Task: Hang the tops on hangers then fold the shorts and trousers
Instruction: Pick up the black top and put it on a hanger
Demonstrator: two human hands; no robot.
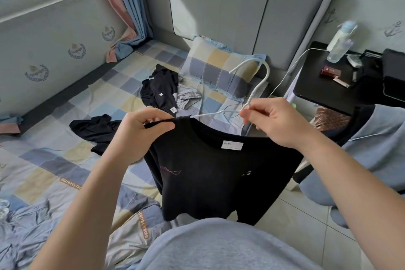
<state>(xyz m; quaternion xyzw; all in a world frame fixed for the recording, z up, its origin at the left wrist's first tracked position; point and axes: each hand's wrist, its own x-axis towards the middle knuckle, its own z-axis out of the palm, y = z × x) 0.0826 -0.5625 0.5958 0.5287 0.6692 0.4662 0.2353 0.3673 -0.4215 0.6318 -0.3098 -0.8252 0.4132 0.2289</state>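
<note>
Head view: left hand [140, 126] pinches black T-shirt [208, 173] shoulder, right hand [277, 123] grips white plastic hanger [255, 91], half-inserted; dark garments [160, 90] lie unfolded on bed [65, 116].

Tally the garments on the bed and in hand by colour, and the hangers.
Black garments: 3 (held top, garment by the pillow, garment at left)
Grey garment: 1
White hanger: 1
Total: 5
</note>
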